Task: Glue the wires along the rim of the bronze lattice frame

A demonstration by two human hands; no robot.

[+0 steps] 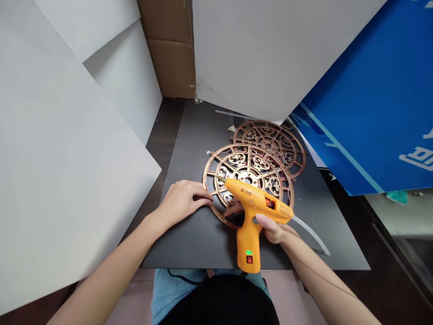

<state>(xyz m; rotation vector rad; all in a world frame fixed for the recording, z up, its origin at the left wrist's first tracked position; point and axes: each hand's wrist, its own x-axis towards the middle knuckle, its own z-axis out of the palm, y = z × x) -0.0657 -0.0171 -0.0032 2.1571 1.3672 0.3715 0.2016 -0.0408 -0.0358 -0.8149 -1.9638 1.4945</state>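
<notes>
Right grip (272, 229) is clasping the glue gun (248, 198); left grip (181, 201) is touching the disc (249, 173), pinch unclear — the nearby nozzle (220, 179) is risking burns.

The orange glue gun (252, 203) is tilted above the near part of the front disc (250, 170), its nozzle (219, 178) pointing toward the disc's left rim, its handle end reaching over the near edge of the dark board (182, 153). A green light and a red switch show on the handle, and a translucent glue stick (311, 232) curves out of the back. The front disc, a brown openwork ring with spokes and scroll cutouts, lies around the board's middle. The similar rear disc (267, 131) lies toward the far right corner, partly overlapped by it
</notes>
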